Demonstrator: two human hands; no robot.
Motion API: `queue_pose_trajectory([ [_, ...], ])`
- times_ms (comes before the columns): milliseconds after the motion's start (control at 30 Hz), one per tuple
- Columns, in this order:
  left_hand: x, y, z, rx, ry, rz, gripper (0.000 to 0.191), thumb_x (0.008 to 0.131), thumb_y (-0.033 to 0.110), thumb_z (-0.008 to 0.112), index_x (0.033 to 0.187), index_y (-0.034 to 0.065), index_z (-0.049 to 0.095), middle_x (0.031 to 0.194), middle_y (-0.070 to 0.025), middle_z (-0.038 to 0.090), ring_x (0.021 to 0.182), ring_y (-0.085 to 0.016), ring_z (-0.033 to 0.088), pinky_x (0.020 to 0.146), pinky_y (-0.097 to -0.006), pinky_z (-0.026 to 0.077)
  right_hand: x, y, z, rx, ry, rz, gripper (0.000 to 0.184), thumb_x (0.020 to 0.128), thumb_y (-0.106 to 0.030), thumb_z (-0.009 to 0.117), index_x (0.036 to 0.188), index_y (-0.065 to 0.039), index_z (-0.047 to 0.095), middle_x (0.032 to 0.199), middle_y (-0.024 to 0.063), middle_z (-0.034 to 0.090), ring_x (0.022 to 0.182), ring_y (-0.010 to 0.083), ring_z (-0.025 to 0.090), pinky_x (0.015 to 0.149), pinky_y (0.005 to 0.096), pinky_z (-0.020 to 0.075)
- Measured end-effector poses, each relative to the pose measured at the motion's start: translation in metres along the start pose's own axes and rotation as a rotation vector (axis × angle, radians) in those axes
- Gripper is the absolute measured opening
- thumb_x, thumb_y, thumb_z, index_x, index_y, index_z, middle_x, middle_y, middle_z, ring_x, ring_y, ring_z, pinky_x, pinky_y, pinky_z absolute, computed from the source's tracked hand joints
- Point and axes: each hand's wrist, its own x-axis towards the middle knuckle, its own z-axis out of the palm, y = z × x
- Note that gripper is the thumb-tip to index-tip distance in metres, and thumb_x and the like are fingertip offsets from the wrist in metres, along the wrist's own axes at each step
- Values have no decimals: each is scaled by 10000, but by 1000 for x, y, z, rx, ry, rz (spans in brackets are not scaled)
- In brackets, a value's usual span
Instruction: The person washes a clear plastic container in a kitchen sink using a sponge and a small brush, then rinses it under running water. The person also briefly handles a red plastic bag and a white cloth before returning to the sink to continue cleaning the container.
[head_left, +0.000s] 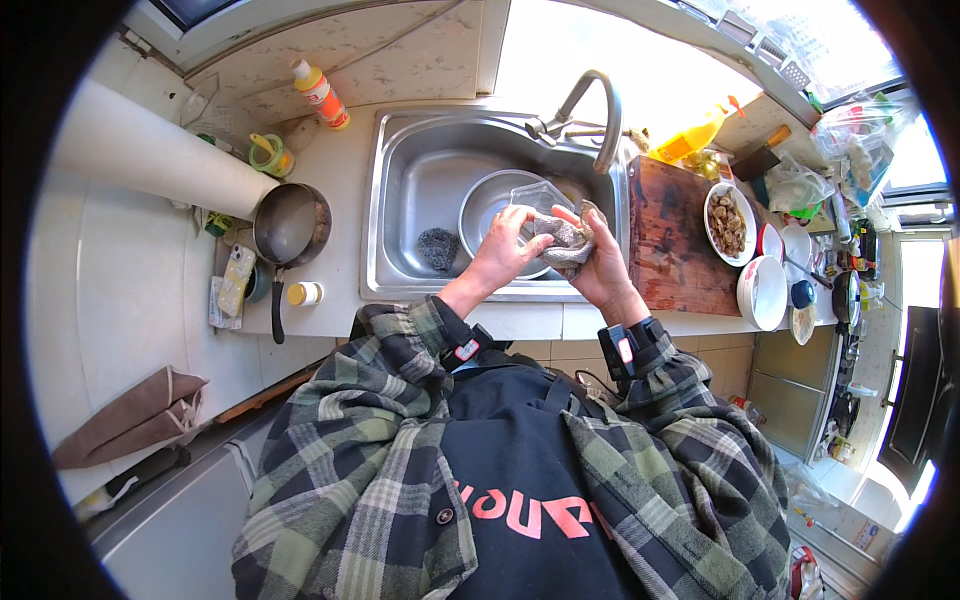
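Note:
Over the sink, my left hand (504, 249) holds a clear, angular container (541, 195), perhaps plastic or glass. A grey knitted cloth (564, 241) is bunched in my right hand (606, 262) and presses against the container's near side. My left thumb also touches this cloth. Below both hands a round metal basin (480, 196) rests in the stainless steel sink (420, 161). Left of the basin, a dark steel-wool scourer (437, 249) lies on the sink floor. The hands and cloth hide part of the basin and container.
The faucet (613, 112) arches over the sink's back right. A wooden cutting board (667, 240) adjoins on the right, with a plate of brown food (727, 225) and a white bowl (762, 292). A saucepan (292, 225), a small jar (305, 293) and an orange bottle (321, 96) stand left.

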Motion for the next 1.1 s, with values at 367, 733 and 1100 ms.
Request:
queue_pose_trajectory([
  [367,17,1,-13,-156,13,-122,203,915,-7,673,1117,-12,687,1141,-131,667,894,-195,698,781,-304,584,3,-10,31,-369,-13,-66,651,891,43,469,1533,-70,443,1353,111,600,1211,233,625,1080,406,496],
  [733,13,-56,11,-8,116,-308,815,940,199,699,1618,80,262,1379,-250,534,1217,-334,595,1030,-409,501,48,-1,17,-2094,9,-633,318,834,-158,774,1125,-70,681,1141,124,702,1121,323,661,1065,544,399],
  [1100,36,-76,20,-2,-27,-261,455,1025,239,506,1429,40,565,1317,-234,663,1237,-399,621,1037,-451,482,61,17,-12,-2459,-279,-468,203,816,-33,631,1014,-47,671,864,176,748,865,363,741,855,479,553],
])
